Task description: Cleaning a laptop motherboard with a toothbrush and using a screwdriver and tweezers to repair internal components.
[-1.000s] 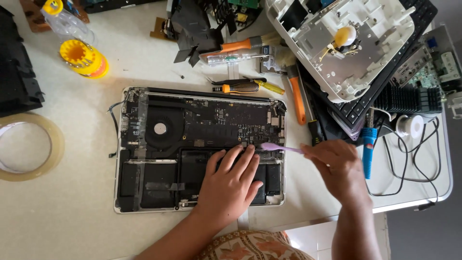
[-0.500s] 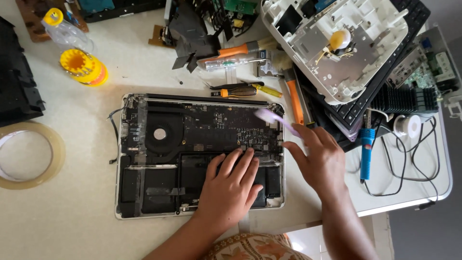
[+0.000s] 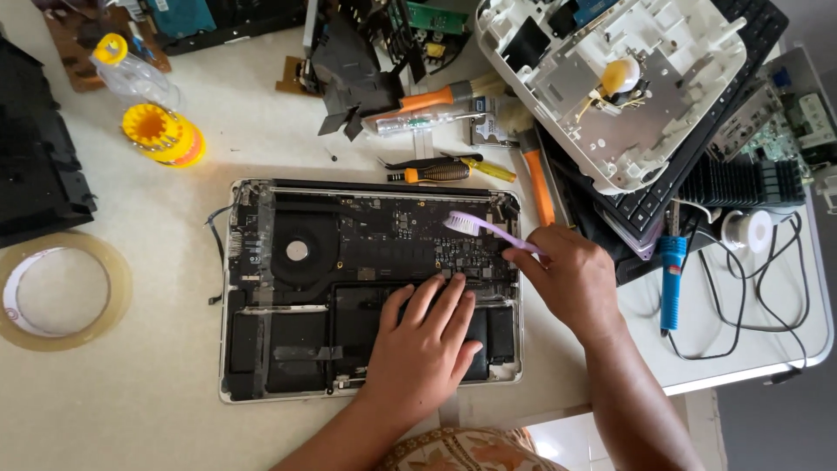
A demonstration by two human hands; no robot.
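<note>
An opened laptop (image 3: pixel 261 296) lies bottom-up on the table, its fan, circuit board and black battery cells exposed. My left hand (image 3: pixel 427 340) rests flat on the battery area at the lower right, fingers spread. My right hand (image 3: pixel 571 279), at the laptop's right edge, grips a pale purple toothbrush (image 3: pixel 475 227). The brush head sits on the circuit board near the upper right of the laptop.
Screwdrivers (image 3: pixel 445 172) and orange-handled tools (image 3: pixel 536 183) lie behind the laptop. A white disassembled device (image 3: pixel 610 87) rests on a black keyboard (image 3: pixel 689 166) at the right, with a blue soldering iron (image 3: pixel 670 279) and cables. A tape roll (image 3: pixel 57 292) and yellow spool (image 3: pixel 161 135) are left.
My right hand has swung the toothbrush up from the laptop's lower right edge onto the circuit board. The left hand has stayed flat on the battery area.
</note>
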